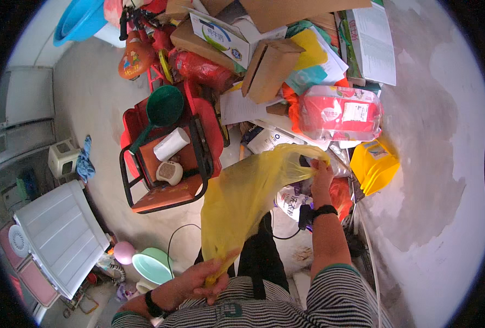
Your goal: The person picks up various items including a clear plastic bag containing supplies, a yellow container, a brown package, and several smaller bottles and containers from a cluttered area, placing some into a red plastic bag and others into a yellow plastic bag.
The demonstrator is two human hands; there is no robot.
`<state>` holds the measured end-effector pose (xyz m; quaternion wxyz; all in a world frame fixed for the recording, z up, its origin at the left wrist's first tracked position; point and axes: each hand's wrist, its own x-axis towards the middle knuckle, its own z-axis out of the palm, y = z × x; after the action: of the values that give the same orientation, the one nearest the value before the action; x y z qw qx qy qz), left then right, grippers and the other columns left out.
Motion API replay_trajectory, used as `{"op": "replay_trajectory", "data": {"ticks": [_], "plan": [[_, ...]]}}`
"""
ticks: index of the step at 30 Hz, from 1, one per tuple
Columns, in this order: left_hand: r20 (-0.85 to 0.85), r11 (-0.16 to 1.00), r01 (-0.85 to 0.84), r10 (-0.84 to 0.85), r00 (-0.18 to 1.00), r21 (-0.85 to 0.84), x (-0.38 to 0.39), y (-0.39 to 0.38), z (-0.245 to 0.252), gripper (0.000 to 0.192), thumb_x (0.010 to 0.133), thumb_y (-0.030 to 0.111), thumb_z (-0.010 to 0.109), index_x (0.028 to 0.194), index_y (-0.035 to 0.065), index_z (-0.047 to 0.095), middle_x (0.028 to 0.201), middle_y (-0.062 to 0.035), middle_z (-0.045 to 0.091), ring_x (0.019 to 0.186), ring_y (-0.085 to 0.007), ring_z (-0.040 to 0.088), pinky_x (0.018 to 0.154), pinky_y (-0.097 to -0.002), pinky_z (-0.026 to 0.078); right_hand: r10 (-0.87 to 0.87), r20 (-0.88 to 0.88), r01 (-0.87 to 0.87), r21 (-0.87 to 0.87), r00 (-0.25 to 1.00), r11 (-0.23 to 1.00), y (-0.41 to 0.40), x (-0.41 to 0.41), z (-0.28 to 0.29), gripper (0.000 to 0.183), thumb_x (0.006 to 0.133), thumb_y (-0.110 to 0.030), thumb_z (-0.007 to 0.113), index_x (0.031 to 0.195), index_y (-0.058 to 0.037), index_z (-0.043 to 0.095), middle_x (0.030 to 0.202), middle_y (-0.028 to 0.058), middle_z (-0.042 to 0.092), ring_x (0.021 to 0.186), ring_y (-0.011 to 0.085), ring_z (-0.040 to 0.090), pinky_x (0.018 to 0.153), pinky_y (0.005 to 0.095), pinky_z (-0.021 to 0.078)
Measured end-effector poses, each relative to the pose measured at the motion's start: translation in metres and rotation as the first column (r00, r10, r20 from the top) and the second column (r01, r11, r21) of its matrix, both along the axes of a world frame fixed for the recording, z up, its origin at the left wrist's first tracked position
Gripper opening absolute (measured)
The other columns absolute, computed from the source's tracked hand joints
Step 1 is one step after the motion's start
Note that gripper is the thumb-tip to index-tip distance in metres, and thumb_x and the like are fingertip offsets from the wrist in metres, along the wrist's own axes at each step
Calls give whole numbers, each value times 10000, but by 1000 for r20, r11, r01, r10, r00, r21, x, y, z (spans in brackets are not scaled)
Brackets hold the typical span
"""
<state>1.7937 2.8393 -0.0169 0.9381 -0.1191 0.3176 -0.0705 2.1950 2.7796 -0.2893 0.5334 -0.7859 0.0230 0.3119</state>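
Observation:
A thin yellow plastic bag [236, 197] stretches slantwise in front of my body, limp and see-through in places. My left hand [205, 276] pinches its lower end close to my waist. At the upper right, my right hand [321, 178] grips the other end by a handle loop. Beyond the bag stands a child's seat [164, 164] with a black metal frame, holding a green ladle [164, 106], a white paper roll [171, 144] and a small cream-coloured device [169, 172]. Below my right hand, a white and purple packet [293, 201] bearing writing is partly hidden.
Cardboard boxes [271, 69], papers and a red plastic-wrapped package [340, 112] are heaped ahead. A yellow dustpan-like container [374, 166] leans near the right wall. Leftward are a white washing machine [62, 238], a mint basin [154, 264], a pink ball [124, 252] and a plastic stool [63, 158].

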Motion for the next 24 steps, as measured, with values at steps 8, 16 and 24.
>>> {"op": "replay_trajectory", "data": {"ticks": [8, 16, 24], "plan": [[-591, 666, 492, -94, 801, 561, -6, 24, -51, 305, 937, 168, 503, 1226, 72, 508, 742, -44, 537, 588, -115, 545, 534, -282, 551, 9, -313, 82, 278, 950, 957, -81, -6, 113, 165, 870, -169, 590, 963, -36, 621, 648, -30, 484, 493, 84, 432, 479, 240, 426], [-803, -68, 841, 267, 533, 536, 1, 93, -150, 167, 841, 160, 553, 892, 4, 580, 725, -171, 592, 632, -305, 601, 609, -401, 510, 39, -257, -14, 100, 966, 995, -122, 11, 132, 216, 903, -157, 541, 1056, -16, 600, 551, -60, 382, 435, 58, 369, 427, 225, 362], [-644, -644, 749, 508, 572, 157, 127, 163, -134, 784, 714, 289, 744, 1309, -57, 368, 1281, -282, 416, 1202, -413, 399, 1008, -455, 353, 180, -298, -173, 53, 937, 984, -110, 23, 113, 247, 929, -207, 529, 1129, -77, 595, 650, -72, 445, 503, 33, 404, 453, 203, 424]]}}
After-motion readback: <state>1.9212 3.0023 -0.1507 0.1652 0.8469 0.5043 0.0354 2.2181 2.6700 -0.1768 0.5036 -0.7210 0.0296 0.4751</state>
